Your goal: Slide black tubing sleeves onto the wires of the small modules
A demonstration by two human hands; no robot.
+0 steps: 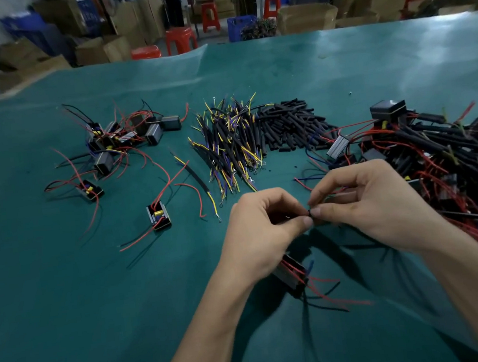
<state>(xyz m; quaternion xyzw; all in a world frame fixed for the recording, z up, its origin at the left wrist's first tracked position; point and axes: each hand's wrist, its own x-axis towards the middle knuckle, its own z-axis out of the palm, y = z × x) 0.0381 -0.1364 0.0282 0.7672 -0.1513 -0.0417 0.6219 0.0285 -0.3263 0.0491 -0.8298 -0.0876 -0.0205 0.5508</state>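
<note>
The counter (66,287) is covered in a green mat whose far edge curls up a little at the middle, and the widest bare stretch lies at the near left, in front of the person. Both hands meet above the near middle of the mat, forearms coming in from the bottom edge. The left hand (262,231) is curled, its thumb and forefinger closed in a pinch grip on a small black tubing sleeve (309,212). The right hand (364,203) faces it, fingertips pinching the same spot from the other side; the wire itself is too thin to make out between the fingers. Under the left wrist hangs a small module (293,272), tilted, with red and black leads trailing toward the near right. Just beyond the hands lies a heap of yellow and blue leads (227,140), and touching its right side a pile of loose black sleeves (288,125). To the right, close against the right hand, sprawls a tangle of modules with sleeved wires (441,153). At the far left sits a cluster of bare modules (120,134), with a single module (159,215) apart, nearer the hands.
</note>
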